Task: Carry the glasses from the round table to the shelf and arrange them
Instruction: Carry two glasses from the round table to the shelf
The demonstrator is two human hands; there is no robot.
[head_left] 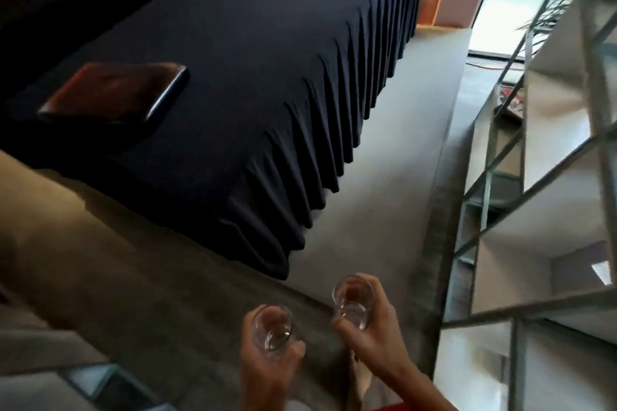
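Left hand [272,367] and right hand [379,342] each grip a small clear drinking glass, left glass [271,332] and right glass [350,305], roughly upright with mouths toward the camera, above grey carpet [374,177] beside the grey metal-framed shelf [489,197].

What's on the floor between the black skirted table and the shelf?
Head view: bare grey floor between table and shelf, except what looks like an orange cable at the far end.

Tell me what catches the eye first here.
At the bottom, the left hand grips a clear glass and the right hand a second glass. A long table draped in pleated black cloth fills the upper left, a dark box on it. A metal shelf rises along the right edge.
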